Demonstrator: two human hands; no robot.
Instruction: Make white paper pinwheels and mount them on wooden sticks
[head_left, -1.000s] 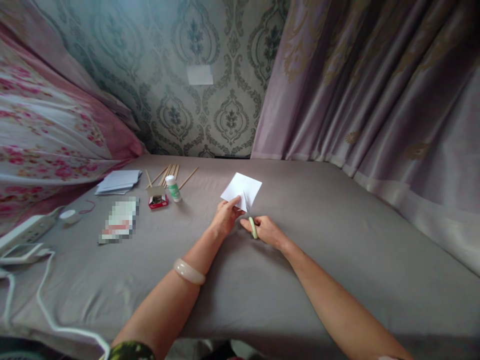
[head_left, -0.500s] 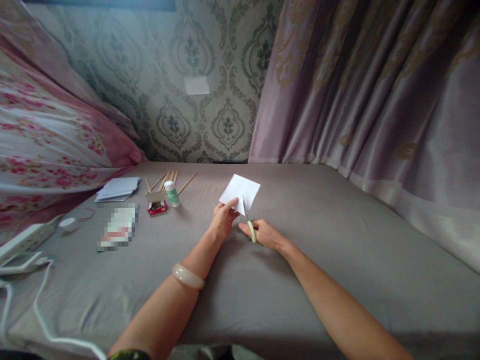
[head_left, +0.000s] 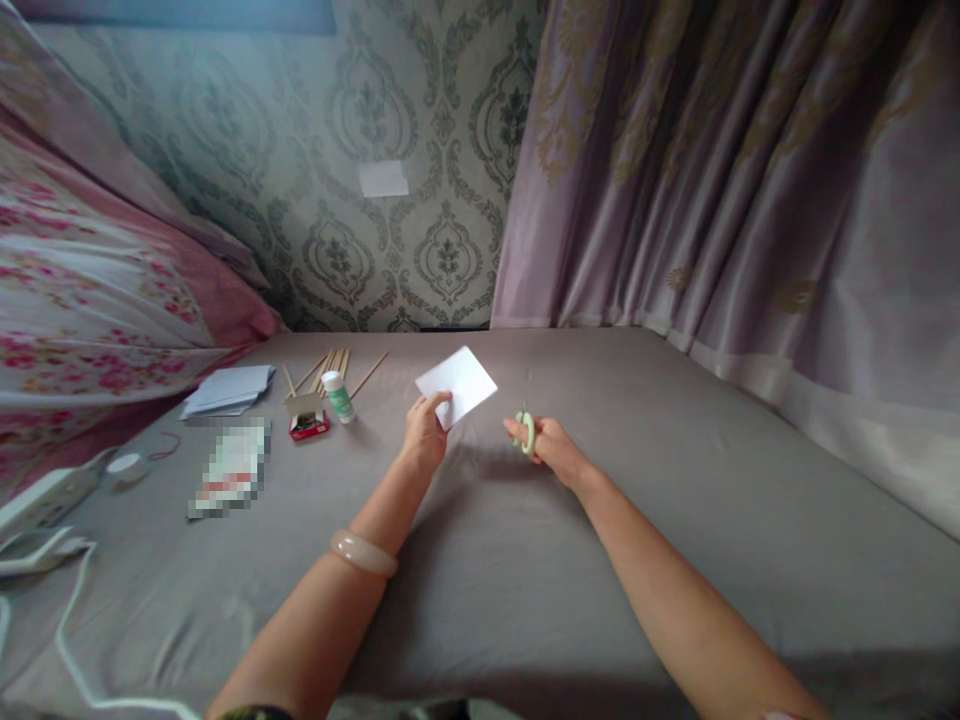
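My left hand [head_left: 427, 428] pinches a white piece of paper [head_left: 461, 382] by its near corner, thumb on top, holding it above the grey cloth. To the right, my right hand [head_left: 551, 445] grips a pair of scissors [head_left: 528, 432] by the pale green handles. The scissors are apart from the paper, and little of their blades shows. Whether the paper has a cut in it, I cannot make out.
On the left are a white stack of paper [head_left: 229, 390], several wooden sticks [head_left: 337, 362], a glue stick [head_left: 339, 397], a small red box [head_left: 307, 425], a blurred packet [head_left: 231, 468], a white round cap [head_left: 127, 467] and a power strip [head_left: 49, 500] with a white cable [head_left: 71, 610].
The scissors were over the paper's near edge; my right hand has drawn them away to the right. My left hand has moved slightly left with the paper, which is turned.
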